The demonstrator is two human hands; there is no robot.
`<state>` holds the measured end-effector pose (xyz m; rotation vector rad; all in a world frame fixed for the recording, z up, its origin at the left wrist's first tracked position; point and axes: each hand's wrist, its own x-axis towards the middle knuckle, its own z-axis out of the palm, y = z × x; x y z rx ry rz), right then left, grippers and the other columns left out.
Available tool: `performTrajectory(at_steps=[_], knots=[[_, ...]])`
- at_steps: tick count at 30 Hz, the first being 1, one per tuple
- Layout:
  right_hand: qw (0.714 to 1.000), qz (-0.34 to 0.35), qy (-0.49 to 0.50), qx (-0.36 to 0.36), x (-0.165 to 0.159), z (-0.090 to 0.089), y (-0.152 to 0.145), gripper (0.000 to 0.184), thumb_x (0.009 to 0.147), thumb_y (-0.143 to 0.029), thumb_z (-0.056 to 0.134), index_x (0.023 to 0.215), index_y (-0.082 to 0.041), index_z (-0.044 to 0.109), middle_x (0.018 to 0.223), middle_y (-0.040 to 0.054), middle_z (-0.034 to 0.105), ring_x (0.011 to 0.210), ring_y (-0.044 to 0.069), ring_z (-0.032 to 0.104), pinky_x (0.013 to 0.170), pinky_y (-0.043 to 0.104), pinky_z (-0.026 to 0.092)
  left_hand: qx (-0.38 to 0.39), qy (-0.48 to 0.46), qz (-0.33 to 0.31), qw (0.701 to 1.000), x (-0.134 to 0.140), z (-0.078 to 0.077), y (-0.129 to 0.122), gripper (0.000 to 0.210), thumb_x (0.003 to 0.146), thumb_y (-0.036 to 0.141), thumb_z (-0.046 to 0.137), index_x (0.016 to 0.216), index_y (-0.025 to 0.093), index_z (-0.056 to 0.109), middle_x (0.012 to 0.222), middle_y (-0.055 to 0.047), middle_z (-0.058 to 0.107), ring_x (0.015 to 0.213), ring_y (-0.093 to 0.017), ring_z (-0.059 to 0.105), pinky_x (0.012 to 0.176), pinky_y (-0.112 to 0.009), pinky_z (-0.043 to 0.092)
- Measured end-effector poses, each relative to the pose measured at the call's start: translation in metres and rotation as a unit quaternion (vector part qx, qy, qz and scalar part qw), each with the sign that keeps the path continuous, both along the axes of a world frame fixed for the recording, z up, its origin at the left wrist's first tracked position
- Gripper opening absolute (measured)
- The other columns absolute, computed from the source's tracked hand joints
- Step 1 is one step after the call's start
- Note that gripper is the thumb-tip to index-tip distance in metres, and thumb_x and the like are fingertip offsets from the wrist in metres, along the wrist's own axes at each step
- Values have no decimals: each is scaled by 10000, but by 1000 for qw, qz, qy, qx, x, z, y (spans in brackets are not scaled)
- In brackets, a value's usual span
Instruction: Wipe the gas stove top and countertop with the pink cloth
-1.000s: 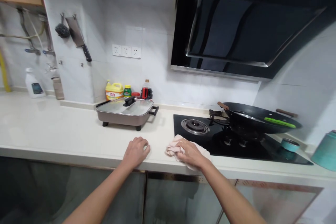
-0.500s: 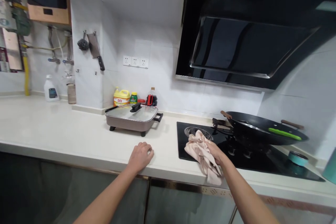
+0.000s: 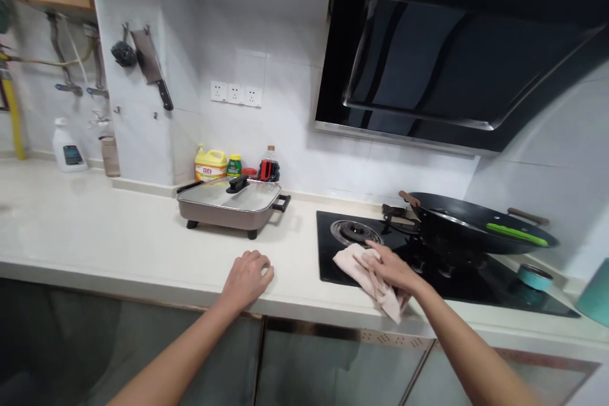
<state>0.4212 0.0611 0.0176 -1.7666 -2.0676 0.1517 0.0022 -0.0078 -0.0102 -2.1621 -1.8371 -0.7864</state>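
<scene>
My right hand (image 3: 392,266) presses down on a pale pink cloth (image 3: 359,263) at the front left of the black gas stove (image 3: 328,260). Its index finger reaches out over the cloth's top edge, and the other fingers are partly lost in the folds. One end of the cloth hangs over the counter's front edge. My left hand (image 3: 247,279) rests on the white countertop (image 3: 128,235) with its fingers curled in, nothing in them. Behind that hand stands a brown electric pan (image 3: 219,212) with a glass lid. The left burner (image 3: 356,231) is just beyond the cloth.
A black wok (image 3: 466,231) sits on the right burner, a green utensil (image 3: 516,235) lying across it. A teal round container (image 3: 535,277) is at the stove's right. Bottles, including a yellow jug (image 3: 210,165), line the wall. The range hood (image 3: 419,70) hangs overhead.
The bunched cloth now lies flatter, and my right hand has moved on top of it with its fingers stretched further. My left hand stays on the counter. The view has tilted down and shifted right.
</scene>
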Motion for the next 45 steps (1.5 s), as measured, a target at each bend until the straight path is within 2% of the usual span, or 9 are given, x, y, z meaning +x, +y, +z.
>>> performTrajectory(at_steps=[3,7,11,15,23,28,33,39,45], knots=[[994,33,-98,-34,-54,-9,-17,701,920,-607,584,1559,-330,510,1606,137,485,1426,425,457,1136,625,346,-2,-3,-2,1000,1,-1,-1,207,950,254,547,925,201,745,1047,-91,745,1052,-270,641,916,-399,440],[989,106,-101,3,-93,-4,-12,452,991,-446,498,1384,-293,661,1396,120,627,1292,340,557,1068,484,413,4,-8,-11,1000,1,-3,-1,207,957,259,549,929,194,744,1043,-93,740,1036,-275,636,904,-414,444],[994,101,-18,30,-107,18,38,472,1049,-461,385,1346,-239,677,1273,105,684,1205,259,609,1030,352,440,10,-8,-20,1000,1,-4,-3,193,959,245,550,921,187,731,1028,-91,727,1029,-276,630,895,-421,447],[997,17,-65,41,-129,33,106,541,1061,-491,341,1485,-259,586,1503,134,561,1382,288,509,1109,387,395,5,-30,-23,999,0,-4,-4,175,960,226,554,901,186,714,1011,-84,720,1016,-270,632,882,-413,456],[990,45,-129,-46,-159,7,166,645,1002,-630,391,1537,-302,537,1507,145,598,1392,397,510,1134,595,352,-5,-55,-19,998,-1,-4,-2,179,966,221,551,896,189,713,996,-77,726,1014,-262,630,894,-409,463],[987,87,-133,-40,-146,5,135,609,1039,-616,305,1523,-337,548,1572,100,545,1438,365,468,1168,583,319,3,-55,-22,998,-2,-5,0,191,961,237,543,896,201,719,1007,-77,746,1028,-267,636,900,-410,468],[978,170,-117,-23,-124,0,60,535,1087,-501,241,1435,-353,618,1534,35,578,1386,273,505,1159,475,348,14,-37,-15,999,-4,-7,3,203,951,273,540,889,216,725,1021,-77,750,1036,-274,644,895,-408,466],[962,265,-67,26,-117,-5,-39,367,988,-478,574,1304,-332,690,1433,72,616,1303,293,517,1113,489,333,16,5,-6,1000,-4,-4,5,236,950,286,507,906,214,728,1026,-88,753,1028,-277,650,896,-404,469],[971,235,-45,27,-118,-4,-46,375,905,-400,692,1270,-317,685,1311,64,669,1247,276,551,1070,447,340,22,1,-26,999,-7,-1,6,291,953,298,455,893,201,722,1018,-97,763,998,-263,656,920,-400,483]])
